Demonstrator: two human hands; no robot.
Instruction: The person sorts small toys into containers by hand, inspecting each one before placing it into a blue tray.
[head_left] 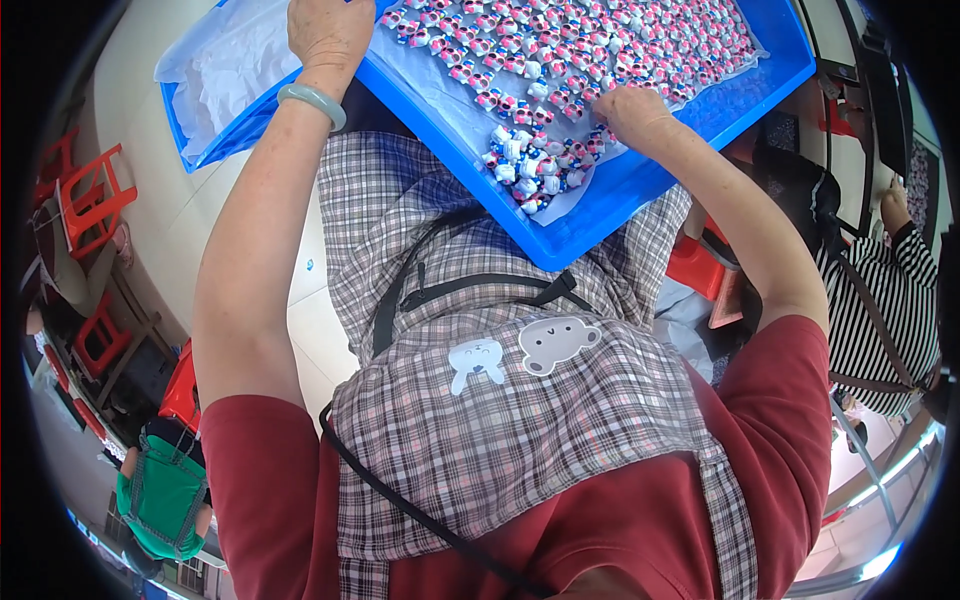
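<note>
A blue plastic tray (568,240), lined with white paper, lies tilted across my lap. Many small pink, white and blue toy figurines (560,35) are spread over its paper. A looser heap of figurines (530,165) gathers in the near corner. My right hand (637,115) is closed, fingers curled down among the figurines just right of that heap; what it pinches, if anything, is hidden. My left hand (330,35) is at the tray's left rim, its fingers cut off by the picture's top edge, so its grip does not show.
A second blue tray (185,135) with white paper is at the far left. Red stools (95,200) stand on the left floor. A person in a striped top (880,320) is close on the right; another in green (165,490) sits at lower left.
</note>
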